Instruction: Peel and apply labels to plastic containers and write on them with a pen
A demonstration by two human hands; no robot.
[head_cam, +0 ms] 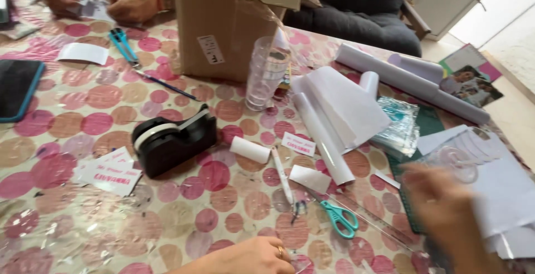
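My left hand (253, 258), with a ring on one finger, rests at the table's near edge with its fingers curled and nothing visible in it. Teal-handled scissors (334, 215) lie just beyond it, beside a white pen (282, 176) and a clear ruler (370, 218). My right hand (446, 210) is blurred at the right, over a green cutting mat (402, 179) and white paper sheets (504, 196). A clear plastic cup (460, 162) lies just past its fingers. Whether that hand holds anything is unclear.
On the pink dotted tablecloth stand a black tape dispenser (173, 140), a cardboard box (223, 26) and a clear tumbler (264, 73). White paper rolls (323, 132), small cards (108, 174) and a tablet (16, 87) lie around. Another person's hands (131, 1) work at the far left.
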